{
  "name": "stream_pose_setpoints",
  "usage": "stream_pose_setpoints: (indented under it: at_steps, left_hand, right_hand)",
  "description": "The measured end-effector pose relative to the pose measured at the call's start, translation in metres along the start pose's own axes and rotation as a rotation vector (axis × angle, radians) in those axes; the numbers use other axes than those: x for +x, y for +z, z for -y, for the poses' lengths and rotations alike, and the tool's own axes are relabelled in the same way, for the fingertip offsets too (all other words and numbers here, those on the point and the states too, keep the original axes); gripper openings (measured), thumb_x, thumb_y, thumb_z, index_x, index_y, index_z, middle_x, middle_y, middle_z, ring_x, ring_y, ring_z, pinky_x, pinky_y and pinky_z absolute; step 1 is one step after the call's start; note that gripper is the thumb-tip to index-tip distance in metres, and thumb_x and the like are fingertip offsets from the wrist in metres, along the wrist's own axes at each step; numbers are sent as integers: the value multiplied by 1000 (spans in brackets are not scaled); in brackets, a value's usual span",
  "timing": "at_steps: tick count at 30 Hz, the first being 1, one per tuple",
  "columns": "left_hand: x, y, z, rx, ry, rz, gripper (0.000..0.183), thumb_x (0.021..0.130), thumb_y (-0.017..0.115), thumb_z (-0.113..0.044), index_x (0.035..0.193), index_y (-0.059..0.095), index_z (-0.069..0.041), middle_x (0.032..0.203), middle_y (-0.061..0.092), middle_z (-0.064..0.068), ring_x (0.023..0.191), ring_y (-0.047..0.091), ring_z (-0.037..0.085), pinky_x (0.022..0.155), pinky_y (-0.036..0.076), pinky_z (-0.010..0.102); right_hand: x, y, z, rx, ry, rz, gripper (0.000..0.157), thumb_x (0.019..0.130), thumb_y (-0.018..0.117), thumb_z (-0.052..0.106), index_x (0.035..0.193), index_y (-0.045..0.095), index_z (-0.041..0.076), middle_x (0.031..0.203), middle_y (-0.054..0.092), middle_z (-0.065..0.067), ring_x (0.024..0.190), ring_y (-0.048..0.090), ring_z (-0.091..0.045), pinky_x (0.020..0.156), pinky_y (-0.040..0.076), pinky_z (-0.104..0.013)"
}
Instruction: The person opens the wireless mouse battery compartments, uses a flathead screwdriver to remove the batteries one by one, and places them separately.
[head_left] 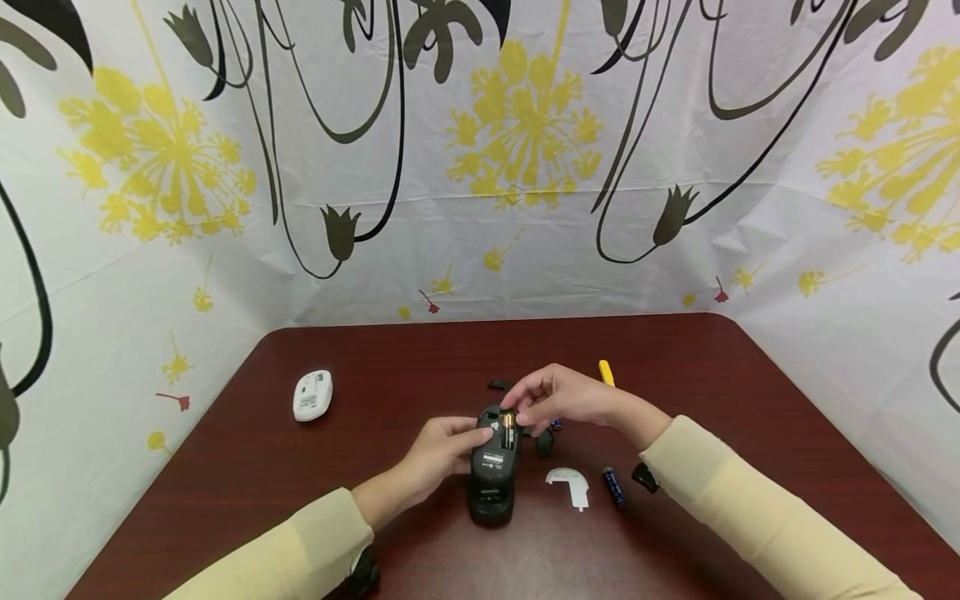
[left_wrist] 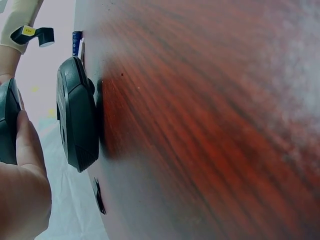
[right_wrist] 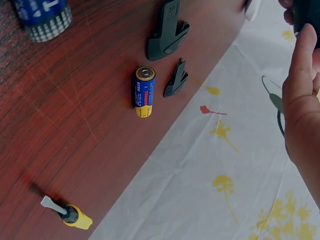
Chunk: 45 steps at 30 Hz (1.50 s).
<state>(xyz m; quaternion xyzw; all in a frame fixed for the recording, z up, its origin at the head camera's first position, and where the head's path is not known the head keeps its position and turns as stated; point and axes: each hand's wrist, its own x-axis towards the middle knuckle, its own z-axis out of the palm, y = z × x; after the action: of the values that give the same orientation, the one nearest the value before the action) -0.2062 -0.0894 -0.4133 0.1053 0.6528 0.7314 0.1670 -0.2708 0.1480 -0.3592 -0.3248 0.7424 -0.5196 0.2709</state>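
Observation:
My left hand [head_left: 442,450] grips a black computer mouse [head_left: 492,460], turned underside up, its thumb lying beside the uncovered battery bay. A gold-and-black battery [head_left: 508,427] shows in that bay. At its upper end, my right hand [head_left: 562,396] has its thumb and index finger around the battery's tip; the exact contact is small to see. A second black mouse [left_wrist: 77,115] stands on the table below the held one, in the left wrist view. A blue-and-yellow battery [right_wrist: 144,92] and dark plastic covers [right_wrist: 167,32] lie beneath the right hand.
On the dark red table [head_left: 375,358], a white mouse [head_left: 312,396] lies underside up at far left. A white cover [head_left: 572,483] and another blue battery [head_left: 613,486] lie at front right. A yellow-handled screwdriver [right_wrist: 75,219] lies behind the right forearm. Patterned cloth [head_left: 525,250] surrounds the table.

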Motion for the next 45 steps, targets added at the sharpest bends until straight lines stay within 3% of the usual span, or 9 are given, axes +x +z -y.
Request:
stream_pose_setpoints:
  at_steps: [18, 38, 45]
  left_hand:
    - [-1, 0, 4, 18, -26, 23, 39, 93, 65, -17, 119, 61, 11, 102, 69, 16, 85, 68, 21, 73, 58, 35]
    - [1, 0, 7, 12, -29, 47, 39, 93, 64, -17, 119, 61, 12, 101, 69, 17, 87, 68, 21, 73, 58, 34]
    - [0, 0, 7, 8, -32, 35, 39, 93, 64, -16, 120, 60, 12, 101, 69, 17, 87, 68, 21, 73, 58, 35]
  right_hand:
    - [2, 4, -4, -88, 11, 38, 23, 89, 70, 5, 111, 71, 1, 81, 64, -9, 76, 59, -18, 73, 58, -43]
    - [4, 6, 1, -161, 27, 38, 13, 91, 66, 5, 102, 72, 10, 80, 62, -8, 77, 59, -20, 72, 58, -42]
    - [4, 6, 8, -161, 13, 34, 12, 92, 66, 6, 102, 71, 8, 84, 62, -9, 78, 59, -21, 75, 55, -54]
